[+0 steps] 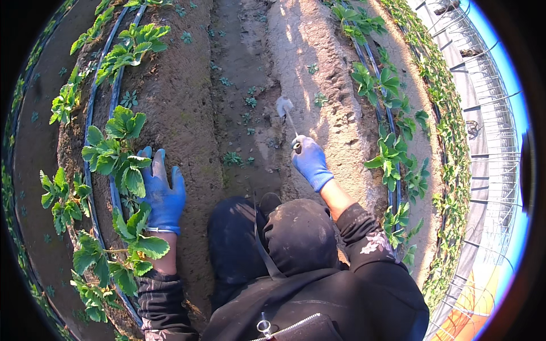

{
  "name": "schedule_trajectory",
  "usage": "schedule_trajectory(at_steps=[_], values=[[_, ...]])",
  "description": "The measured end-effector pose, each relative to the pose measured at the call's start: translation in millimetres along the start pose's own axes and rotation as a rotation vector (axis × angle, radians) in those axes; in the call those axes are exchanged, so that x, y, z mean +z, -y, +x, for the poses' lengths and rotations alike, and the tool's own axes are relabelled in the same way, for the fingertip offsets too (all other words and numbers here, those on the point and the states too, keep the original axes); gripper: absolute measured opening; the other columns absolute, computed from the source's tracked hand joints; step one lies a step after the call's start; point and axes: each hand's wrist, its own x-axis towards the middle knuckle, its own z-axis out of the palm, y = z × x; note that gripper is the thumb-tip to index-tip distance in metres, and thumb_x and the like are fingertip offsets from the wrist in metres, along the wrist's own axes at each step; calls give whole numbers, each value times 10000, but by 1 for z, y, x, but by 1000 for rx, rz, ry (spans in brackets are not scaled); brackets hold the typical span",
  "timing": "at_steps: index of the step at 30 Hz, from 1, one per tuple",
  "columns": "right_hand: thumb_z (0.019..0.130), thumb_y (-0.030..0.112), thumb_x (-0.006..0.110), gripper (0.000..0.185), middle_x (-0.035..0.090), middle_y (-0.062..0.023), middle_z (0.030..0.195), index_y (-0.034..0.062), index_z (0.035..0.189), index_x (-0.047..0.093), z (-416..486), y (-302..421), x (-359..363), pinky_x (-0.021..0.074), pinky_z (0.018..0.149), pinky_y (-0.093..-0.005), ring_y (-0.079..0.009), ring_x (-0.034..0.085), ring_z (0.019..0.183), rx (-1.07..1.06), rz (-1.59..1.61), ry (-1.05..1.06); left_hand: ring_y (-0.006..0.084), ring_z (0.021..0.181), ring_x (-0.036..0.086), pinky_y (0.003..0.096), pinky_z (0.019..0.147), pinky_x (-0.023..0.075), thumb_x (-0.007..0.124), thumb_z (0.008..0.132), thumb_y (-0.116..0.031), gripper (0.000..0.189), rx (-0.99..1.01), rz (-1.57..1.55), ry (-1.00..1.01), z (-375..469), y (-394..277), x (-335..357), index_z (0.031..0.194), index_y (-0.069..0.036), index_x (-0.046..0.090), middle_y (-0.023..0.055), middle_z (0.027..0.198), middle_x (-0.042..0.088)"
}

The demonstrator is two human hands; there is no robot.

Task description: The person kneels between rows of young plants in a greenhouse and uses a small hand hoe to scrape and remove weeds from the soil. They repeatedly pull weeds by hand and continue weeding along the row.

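Observation:
My left hand [163, 192], in a blue work glove, lies with its fingers apart at the edge of the left soil bed, beside the leaves of a strawberry plant [121, 157]. My right hand [311, 162], also gloved in blue, is closed around the handle end of a small hand tool with a thin metal shaft and a flat pale blade [283, 105]. The blade is over the border of the furrow and the right bed. Small weeds [233, 158] grow in the furrow between the hands.
Drip irrigation tubes [114, 96] run along the left bed among strawberry plants. Similar tubes [390, 123] and plants line the right bed. My bent knees are in the furrow. Wire structures [490, 128] and pale sheeting stand at the far right.

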Motion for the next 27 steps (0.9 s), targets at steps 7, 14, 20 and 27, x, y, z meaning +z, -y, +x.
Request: schedule_trajectory(at_steps=[7,14,20,27], values=[[803,63,710,180,674,-174,912,99,965,639,-62,-15,-32,542,862,-450,-376,663,935,168,112,-203,412,1359,490,525,1141,409,742,891,-214,503,13,-1,-41,-1,2,0,1355,-55,630,196,1462,532],[836,54,673,137,694,-199,932,68,970,648,-32,-16,-21,561,829,-461,-392,683,938,243,22,-236,406,1351,502,523,1135,417,743,892,-217,503,13,-43,-54,-2,2,3,1356,-59,632,191,1459,539],[837,91,726,217,651,-186,997,97,1019,610,-24,1,-21,565,807,-478,-404,675,939,193,-82,-205,407,1351,503,522,1130,423,747,889,-212,496,31,6,-61,-4,10,6,1349,-63,635,194,1454,545],[808,72,744,224,657,-164,990,93,996,625,-37,-11,-19,556,834,-446,-372,671,935,148,92,-282,413,1348,503,530,1133,417,750,883,-208,495,1,-53,-54,-1,5,4,1343,-66,638,193,1444,556]])
